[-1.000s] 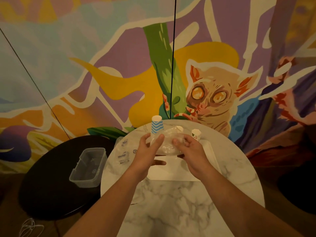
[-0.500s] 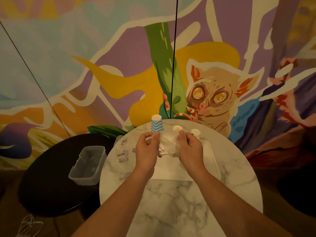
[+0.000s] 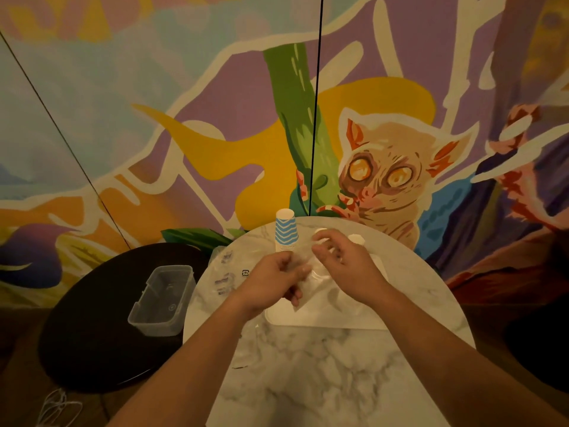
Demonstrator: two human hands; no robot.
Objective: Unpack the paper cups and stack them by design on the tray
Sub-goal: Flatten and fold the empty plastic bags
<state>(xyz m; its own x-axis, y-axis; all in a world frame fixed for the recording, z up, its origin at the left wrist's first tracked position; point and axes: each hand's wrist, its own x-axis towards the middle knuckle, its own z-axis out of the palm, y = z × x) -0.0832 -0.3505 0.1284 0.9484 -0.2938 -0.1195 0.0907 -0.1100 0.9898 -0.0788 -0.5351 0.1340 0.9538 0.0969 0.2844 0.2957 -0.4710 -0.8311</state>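
Both hands meet over the far half of the round white marble surface (image 3: 323,365), sharing a grip on a crumpled clear plastic wrapper (image 3: 303,272). At centre frame the left hand (image 3: 274,280) has its fingers curled round the wrapper's lower left part, thumb on top. Just right of it the right hand (image 3: 345,263) pinches the upper end, its fingers bent over the film. The wrapper hangs between them above the white rectangular tray (image 3: 323,317); whether a cup remains inside it is hard to tell through the creased film.

Above the left hand stands an upside-down stack of paper cups with blue wavy stripes (image 3: 286,231), near the tray's far left corner. Two more upturned white cups sit further right, a plain-looking one (image 3: 321,232) partly behind the right fingers and another (image 3: 356,239) beyond the knuckles; their prints are too small to read.

Left of the tray lie flat clear plastic bags with printing (image 3: 226,274). In the lower left of the frame an empty clear plastic box (image 3: 163,300) rests on a round dark table (image 3: 92,334).
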